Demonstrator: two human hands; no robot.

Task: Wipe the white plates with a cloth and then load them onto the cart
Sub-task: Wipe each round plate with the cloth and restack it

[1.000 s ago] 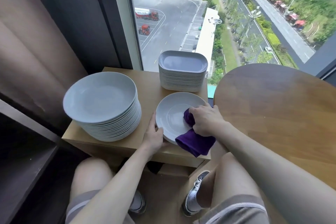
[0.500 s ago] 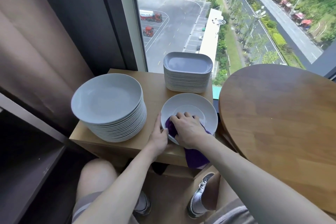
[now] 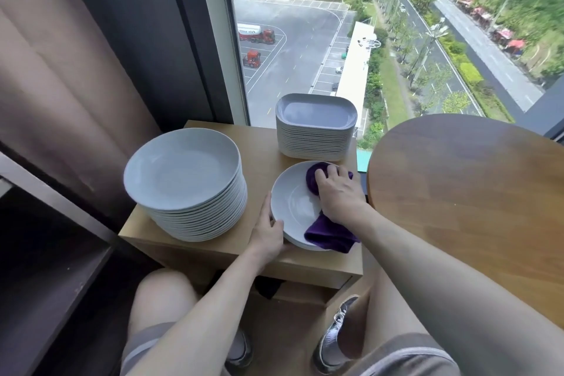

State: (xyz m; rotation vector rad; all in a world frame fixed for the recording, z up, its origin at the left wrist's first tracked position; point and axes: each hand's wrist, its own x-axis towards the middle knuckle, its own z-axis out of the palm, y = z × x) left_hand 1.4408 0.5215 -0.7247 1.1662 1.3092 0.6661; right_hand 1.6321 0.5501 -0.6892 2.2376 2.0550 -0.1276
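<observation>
A round white plate (image 3: 293, 201) lies at the front right of a small wooden stand (image 3: 262, 143). My right hand (image 3: 338, 192) presses a purple cloth (image 3: 329, 235) onto the plate's far right side, fingers curled over the bunched cloth. The cloth's loose end hangs over the plate's near rim. My left hand (image 3: 268, 235) grips the plate's near left rim, thumb on top. A tall stack of round white plates (image 3: 186, 180) stands on the stand's left half.
A stack of rounded rectangular white plates (image 3: 316, 128) stands at the stand's back right by the window. A round wooden table (image 3: 470, 189) sits close on the right. A dark shelf unit (image 3: 45, 268) and a curtain are on the left. My knees are below the stand.
My right hand has swept the cloth from the plate's near side to its far right rim. The left hand has stayed on the rim. The camera has shifted slightly.
</observation>
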